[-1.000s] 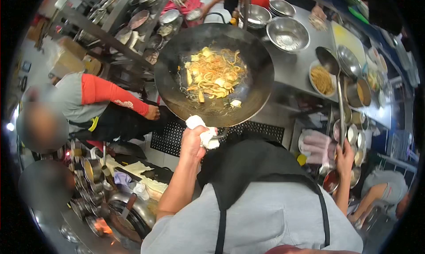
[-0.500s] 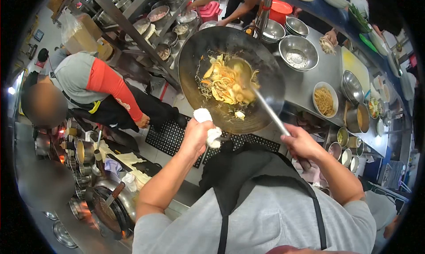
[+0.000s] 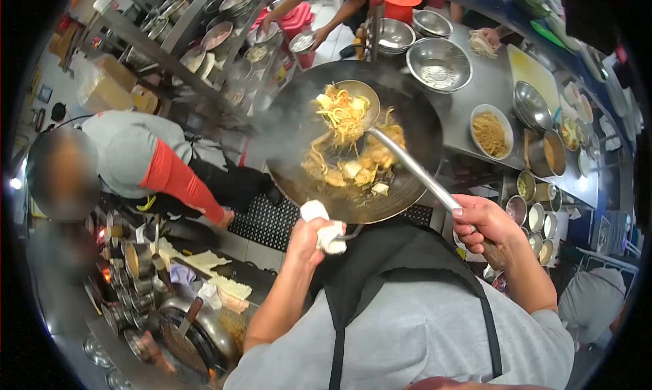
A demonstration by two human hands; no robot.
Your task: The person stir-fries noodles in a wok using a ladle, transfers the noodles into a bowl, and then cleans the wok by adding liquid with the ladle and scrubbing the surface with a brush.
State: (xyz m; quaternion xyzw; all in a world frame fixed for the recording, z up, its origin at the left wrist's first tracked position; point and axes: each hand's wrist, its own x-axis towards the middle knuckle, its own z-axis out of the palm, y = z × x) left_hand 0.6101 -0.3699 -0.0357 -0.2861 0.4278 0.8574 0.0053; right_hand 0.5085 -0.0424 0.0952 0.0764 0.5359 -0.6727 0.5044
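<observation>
In the head view, my left hand [image 3: 303, 244] is closed on a bunched white cloth [image 3: 331, 238] against the wok's near-side handle, where a bit of metal loop shows. My right hand [image 3: 490, 225] is wrapped round the wooden end of a long metal ladle [image 3: 418, 174]. The ladle's bowl is over the middle of the dark wok [image 3: 422, 118], with noodles [image 3: 345, 111] and vegetables at it. More noodles, cabbage and yellowish pieces [image 3: 370, 160] lie in the wok below the bowl. Steam rises at the wok's left side.
On the steel counter at right are a colander [image 3: 439, 64], a white bowl of noodles [image 3: 492, 133] and a pot [image 3: 545, 153]. A co-worker in a red sleeve [image 3: 180, 176] stands at left. Beyond the wok, another person's hand holds a container [image 3: 303, 43].
The ladle has risen toward the wok's far side, with noodles now at its bowl. The wok and my left hand have shifted slightly nearer to me. More steam shows.
</observation>
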